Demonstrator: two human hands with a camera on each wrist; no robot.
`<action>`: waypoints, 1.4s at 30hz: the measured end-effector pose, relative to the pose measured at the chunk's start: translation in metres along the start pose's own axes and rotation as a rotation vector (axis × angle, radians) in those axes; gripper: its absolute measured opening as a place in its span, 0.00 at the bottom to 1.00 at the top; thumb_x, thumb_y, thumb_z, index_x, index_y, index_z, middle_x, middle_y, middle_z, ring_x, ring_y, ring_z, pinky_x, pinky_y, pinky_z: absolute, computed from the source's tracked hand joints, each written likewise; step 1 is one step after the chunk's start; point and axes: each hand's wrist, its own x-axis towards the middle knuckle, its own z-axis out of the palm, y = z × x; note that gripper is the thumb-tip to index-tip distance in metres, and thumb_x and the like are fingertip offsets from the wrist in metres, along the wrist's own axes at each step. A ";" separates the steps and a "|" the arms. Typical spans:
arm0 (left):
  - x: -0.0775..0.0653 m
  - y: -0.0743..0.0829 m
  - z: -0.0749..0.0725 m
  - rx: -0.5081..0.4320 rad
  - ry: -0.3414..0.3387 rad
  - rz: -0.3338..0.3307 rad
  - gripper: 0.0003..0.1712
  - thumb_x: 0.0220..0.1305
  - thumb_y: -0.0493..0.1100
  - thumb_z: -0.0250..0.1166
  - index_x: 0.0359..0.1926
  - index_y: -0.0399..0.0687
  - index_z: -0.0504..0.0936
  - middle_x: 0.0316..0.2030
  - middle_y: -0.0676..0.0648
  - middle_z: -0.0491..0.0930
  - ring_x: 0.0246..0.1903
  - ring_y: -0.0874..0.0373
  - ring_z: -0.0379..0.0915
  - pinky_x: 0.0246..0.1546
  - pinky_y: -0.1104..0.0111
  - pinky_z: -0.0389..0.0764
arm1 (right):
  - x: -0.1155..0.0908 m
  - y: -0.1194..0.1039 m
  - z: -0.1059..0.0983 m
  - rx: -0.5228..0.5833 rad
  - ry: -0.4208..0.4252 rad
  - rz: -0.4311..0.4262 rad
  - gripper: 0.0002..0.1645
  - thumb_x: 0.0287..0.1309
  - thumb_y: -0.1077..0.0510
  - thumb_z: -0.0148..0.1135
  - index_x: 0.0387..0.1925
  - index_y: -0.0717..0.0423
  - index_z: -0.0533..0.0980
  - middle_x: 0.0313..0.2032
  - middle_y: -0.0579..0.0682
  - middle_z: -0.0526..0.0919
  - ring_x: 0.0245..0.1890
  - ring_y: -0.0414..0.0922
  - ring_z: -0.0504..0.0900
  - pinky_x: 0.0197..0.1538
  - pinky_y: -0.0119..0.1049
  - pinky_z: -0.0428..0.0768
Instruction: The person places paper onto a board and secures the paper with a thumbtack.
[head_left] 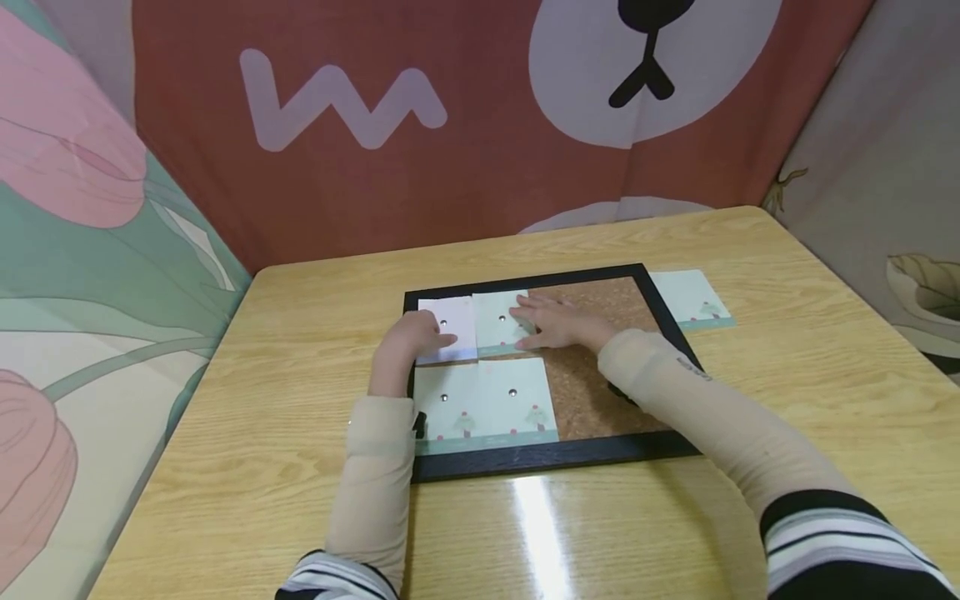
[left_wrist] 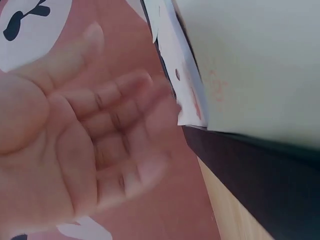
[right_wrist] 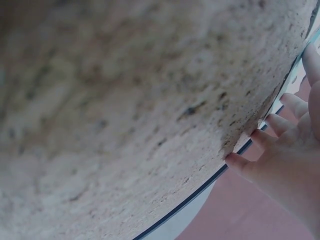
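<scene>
A black-framed cork board [head_left: 600, 408] lies on the table with pale cards pinned to its left half by round silver pins. My left hand [head_left: 405, 346] is over the board's left edge, its fingers by the upper left lilac card [head_left: 461, 312]. The left wrist view shows that palm [left_wrist: 75, 150] with fingers extended and loosely bent. With fingers spread, my right hand [head_left: 555, 323] rests at the right side of the upper mint card [head_left: 487, 308]. In the right wrist view its fingertips [right_wrist: 235, 161] touch the board's surface. Below lie two mint cards [head_left: 487, 379], side by side.
Another mint card [head_left: 686, 292] lies on the wooden table [head_left: 300, 350] beyond the frame's right side. A small black piece [head_left: 420, 425] shows at the frame's left edge. Printed cloth [head_left: 450, 192] hangs behind and beside the table.
</scene>
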 end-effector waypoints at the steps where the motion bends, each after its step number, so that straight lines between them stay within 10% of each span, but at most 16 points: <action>1: -0.001 -0.001 0.001 0.004 0.008 -0.021 0.21 0.59 0.51 0.59 0.37 0.33 0.76 0.29 0.44 0.74 0.28 0.54 0.68 0.32 0.64 0.71 | 0.000 0.000 0.000 0.003 0.000 -0.002 0.41 0.58 0.39 0.50 0.67 0.51 0.51 0.68 0.53 0.41 0.66 0.51 0.35 0.59 0.60 0.37; 8: -0.012 -0.011 -0.001 0.024 0.077 -0.134 0.21 0.57 0.52 0.61 0.32 0.34 0.77 0.23 0.45 0.70 0.24 0.54 0.65 0.22 0.67 0.65 | 0.000 -0.001 0.000 -0.006 0.005 0.005 0.41 0.58 0.39 0.50 0.67 0.51 0.51 0.68 0.53 0.40 0.66 0.51 0.34 0.59 0.60 0.37; 19: -0.023 -0.032 0.001 -0.018 0.049 -0.223 0.29 0.53 0.50 0.65 0.48 0.32 0.72 0.37 0.39 0.74 0.33 0.49 0.68 0.34 0.59 0.70 | 0.000 -0.001 0.000 -0.004 0.006 -0.012 0.41 0.58 0.39 0.50 0.67 0.52 0.51 0.68 0.55 0.41 0.66 0.52 0.34 0.58 0.61 0.38; 27: -0.026 -0.037 0.002 -0.072 -0.017 -0.223 0.23 0.51 0.42 0.67 0.44 0.31 0.72 0.27 0.42 0.71 0.25 0.52 0.68 0.22 0.67 0.68 | 0.000 0.000 0.001 -0.004 0.004 -0.017 0.42 0.58 0.38 0.49 0.67 0.52 0.50 0.68 0.55 0.40 0.66 0.52 0.34 0.59 0.61 0.38; 42: -0.036 -0.045 0.003 -0.093 -0.131 -0.137 0.23 0.50 0.41 0.68 0.43 0.32 0.72 0.30 0.42 0.74 0.26 0.52 0.73 0.29 0.65 0.73 | -0.002 0.002 0.002 -0.023 0.003 -0.046 0.42 0.59 0.40 0.49 0.67 0.55 0.50 0.67 0.58 0.40 0.66 0.54 0.36 0.59 0.60 0.38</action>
